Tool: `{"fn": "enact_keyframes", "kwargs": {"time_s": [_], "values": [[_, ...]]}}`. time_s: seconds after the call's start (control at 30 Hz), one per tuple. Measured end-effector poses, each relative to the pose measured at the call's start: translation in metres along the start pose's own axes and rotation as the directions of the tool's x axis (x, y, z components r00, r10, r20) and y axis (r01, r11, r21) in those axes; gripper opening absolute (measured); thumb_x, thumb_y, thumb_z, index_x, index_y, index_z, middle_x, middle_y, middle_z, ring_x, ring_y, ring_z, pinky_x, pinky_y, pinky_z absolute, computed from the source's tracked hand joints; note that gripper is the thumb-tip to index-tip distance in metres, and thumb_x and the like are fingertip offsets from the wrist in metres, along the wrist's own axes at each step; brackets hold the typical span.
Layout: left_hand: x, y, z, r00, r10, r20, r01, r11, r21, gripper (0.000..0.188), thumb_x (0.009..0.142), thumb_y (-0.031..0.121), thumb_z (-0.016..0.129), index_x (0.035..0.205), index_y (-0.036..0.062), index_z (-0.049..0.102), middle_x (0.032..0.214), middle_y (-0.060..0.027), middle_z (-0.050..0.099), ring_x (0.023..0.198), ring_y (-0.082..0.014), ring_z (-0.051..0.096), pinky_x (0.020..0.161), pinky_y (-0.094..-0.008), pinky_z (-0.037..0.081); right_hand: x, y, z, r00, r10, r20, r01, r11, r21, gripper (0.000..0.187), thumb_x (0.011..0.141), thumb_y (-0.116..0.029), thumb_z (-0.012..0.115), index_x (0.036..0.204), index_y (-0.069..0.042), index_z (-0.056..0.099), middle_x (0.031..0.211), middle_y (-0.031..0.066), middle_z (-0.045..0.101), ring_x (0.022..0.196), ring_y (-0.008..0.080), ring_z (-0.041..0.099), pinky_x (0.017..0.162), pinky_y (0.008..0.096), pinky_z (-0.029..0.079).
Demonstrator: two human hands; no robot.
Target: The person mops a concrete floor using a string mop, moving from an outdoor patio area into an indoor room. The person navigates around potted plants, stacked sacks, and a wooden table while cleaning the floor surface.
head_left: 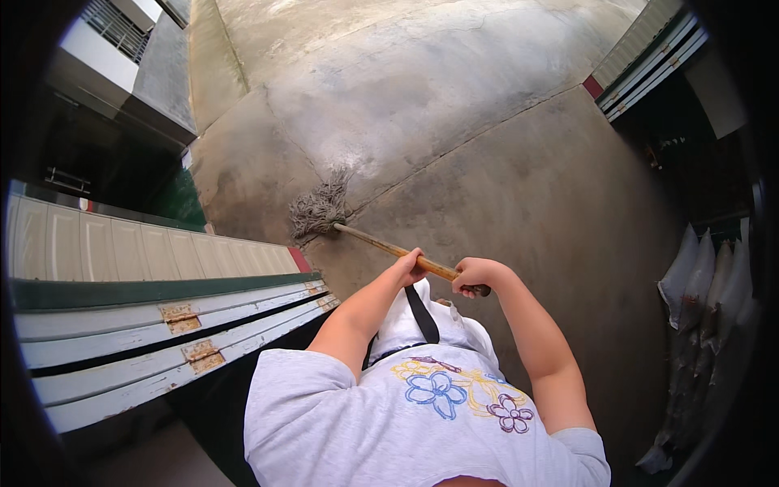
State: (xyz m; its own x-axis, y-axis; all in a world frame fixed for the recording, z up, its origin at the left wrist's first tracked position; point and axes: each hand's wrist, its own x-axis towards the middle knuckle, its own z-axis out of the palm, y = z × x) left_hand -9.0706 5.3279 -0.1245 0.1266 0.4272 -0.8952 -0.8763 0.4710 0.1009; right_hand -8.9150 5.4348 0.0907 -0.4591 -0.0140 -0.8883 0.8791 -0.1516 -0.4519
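Observation:
A mop with a wooden handle (377, 243) slants across in front of me. Its grey string head (319, 208) rests on the concrete floor (503, 178), ahead and to the left, beside the end of a tiled wall. My left hand (410, 266) is wrapped round the handle partway along. Close to the handle's upper end, my right hand (477, 276) is closed on it, and the dark tip of the stick pokes out just past the fingers.
White double doors with rusty hinges (180, 318) stand folded on my left, next to a tiled wall (146, 247). Another door edge (653, 65) is at the far right. Several filled whitish sacks (702, 280) lean at the right. Thin cracks (454, 148) cross the floor.

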Motion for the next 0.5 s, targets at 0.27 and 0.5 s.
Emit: {"fn": "enact_keyframes", "kwargs": {"time_s": [0.27, 0.5], "values": [[0.02, 0.089, 0.07, 0.981, 0.135, 0.14, -0.117, 0.985, -0.128, 0.018, 0.079, 0.024, 0.056, 0.073, 0.0096, 0.048, 0.068, -0.0032, 0.052, 0.064, -0.0177, 0.055, 0.06, -0.0316, 0.051, -0.026, -0.103, -0.067, 0.956, -0.126, -0.264, 0.055, 0.964, -0.259, 0.057, 0.065, -0.001, 0.059, 0.121, -0.002, 0.051, 0.061, 0.0067, 0.056, 0.046, 0.0129, 0.052, 0.044, 0.0278, 0.043], [0.039, 0.223, 0.065, 0.97, 0.24, -0.046, -0.236, 0.87, -0.433, 0.015, 0.072, 0.024, 0.055, 0.072, 0.0113, 0.047, 0.063, -0.0044, 0.05, 0.056, -0.019, 0.054, 0.056, -0.0342, 0.049, 0.052, -0.231, -0.093, 0.881, -0.346, -0.323, 0.046, 0.742, -0.669, 0.066, 0.063, 0.0, 0.058, 0.126, -0.016, 0.05, 0.086, 0.0182, 0.064, 0.084, 0.034, 0.061, 0.073, 0.0405, 0.049]]}}
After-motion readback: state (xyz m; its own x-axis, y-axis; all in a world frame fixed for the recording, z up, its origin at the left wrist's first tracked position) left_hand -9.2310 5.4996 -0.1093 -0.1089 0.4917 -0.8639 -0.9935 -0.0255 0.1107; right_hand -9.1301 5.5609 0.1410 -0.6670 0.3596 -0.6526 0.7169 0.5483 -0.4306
